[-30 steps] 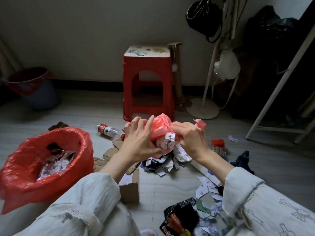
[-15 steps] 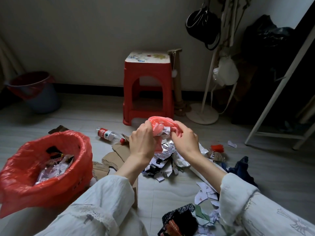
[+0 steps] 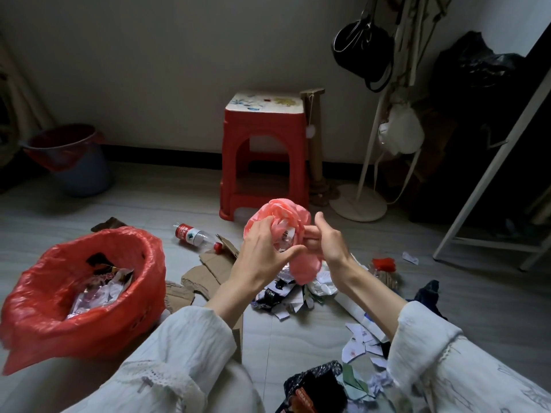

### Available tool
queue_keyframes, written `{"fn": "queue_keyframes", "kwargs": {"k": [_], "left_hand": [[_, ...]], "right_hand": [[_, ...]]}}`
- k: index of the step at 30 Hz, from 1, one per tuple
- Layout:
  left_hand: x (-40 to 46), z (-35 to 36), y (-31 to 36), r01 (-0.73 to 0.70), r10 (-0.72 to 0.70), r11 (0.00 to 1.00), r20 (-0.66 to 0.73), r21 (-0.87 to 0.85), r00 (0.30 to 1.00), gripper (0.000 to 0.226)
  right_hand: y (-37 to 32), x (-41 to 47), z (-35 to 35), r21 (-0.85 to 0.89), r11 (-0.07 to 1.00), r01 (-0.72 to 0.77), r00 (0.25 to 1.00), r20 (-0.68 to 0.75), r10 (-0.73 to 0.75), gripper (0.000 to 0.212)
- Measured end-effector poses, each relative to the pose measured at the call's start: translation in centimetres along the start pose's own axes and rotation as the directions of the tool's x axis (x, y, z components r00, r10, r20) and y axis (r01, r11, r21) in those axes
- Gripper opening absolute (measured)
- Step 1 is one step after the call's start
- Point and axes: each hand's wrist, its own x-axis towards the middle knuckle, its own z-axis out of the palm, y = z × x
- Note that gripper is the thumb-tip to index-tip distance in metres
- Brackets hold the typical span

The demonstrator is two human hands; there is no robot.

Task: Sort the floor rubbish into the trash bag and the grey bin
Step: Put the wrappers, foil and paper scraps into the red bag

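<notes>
Two containers stood at the left: a grey bin lined in red by the far wall, and nearer, a red trash bag holding wrappers. Right of it lay a plastic bottle and cardboard scraps. The left hand and right hand both gripped a pink plastic bag, raised above the paper litter.

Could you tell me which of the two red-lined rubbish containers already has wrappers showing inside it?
The near trash bag beside the left sleeve: shiny wrappers lie in its open mouth. The grey bin by the far wall shows only its dark red liner.
</notes>
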Motion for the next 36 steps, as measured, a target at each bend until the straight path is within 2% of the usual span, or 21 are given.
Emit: {"fn": "queue_keyframes", "kwargs": {"k": [5,10,14,18,19,21,23,25,28,33,36], "left_hand": [[-0.3,-1.4,-1.9,0.027,-0.027,1.000,0.011,-0.010,1.000,0.058],[-1.0,-3.3,-2.9,0.079,-0.074,0.996,-0.123,0.030,0.990,0.055],[-0.9,-6.2,-4.9,0.156,-0.141,0.986,-0.210,0.059,0.967,0.031],[-1.4,-10.3,-8.2,0.284,-0.231,0.952,-0.333,0.118,0.914,0.025],[-1.7,-11.5,-9.4,0.323,-0.253,0.937,-0.375,0.136,0.892,0.025],[-2.4,-13.9,-11.8,0.400,-0.289,0.901,-0.454,0.169,0.843,0.027],[-3.3,-16.4,-15.2,0.468,-0.297,0.856,-0.532,0.219,0.793,0.030],[-4.2,-18.2,-18.6,0.523,-0.299,0.798,-0.556,0.300,0.775,0.030],[-4.9,-19.0,-23.5,0.570,-0.323,0.676,-0.508,0.466,0.799,0.029],[-3.4,-16.6,-30.6,0.422,-0.301,0.530,-0.303,0.736,0.904,0.035],[-2.3,-14.4,-34.7,0.315,-0.366,0.510,-0.129,0.801,0.922,0.035]], "right_hand": [[-0.1,0.2,1.6,-0.007,0.999,-0.039,0.996,0.082,0.040,0.068],[-0.1,1.0,4.0,0.017,0.999,-0.037,0.991,0.129,0.035,0.070],[-0.5,1.8,6.6,0.077,0.997,0.005,0.989,0.147,-0.016,0.066],[-0.5,2.5,11.1,0.070,0.997,0.025,0.979,0.199,-0.039,0.057],[-0.5,2.7,12.7,0.026,0.999,0.038,0.978,0.205,-0.043,0.051],[0.1,3.4,15.3,-0.186,0.974,0.126,0.973,0.213,-0.085,0.038],[1.1,4.1,18.7,-0.396,0.886,0.241,0.950,0.284,-0.131,0.028],[2.4,4.6,21.7,-0.524,0.782,0.339,0.917,0.369,-0.150,0.031],[4.5,5.9,25.6,-0.593,0.660,0.461,0.846,0.518,-0.126,0.038],[8.8,9.0,29.3,-0.656,0.486,0.578,0.778,0.623,-0.085,0.050],[11.3,11.2,30.2,-0.650,0.486,0.585,0.763,0.644,-0.056,0.062]]}}
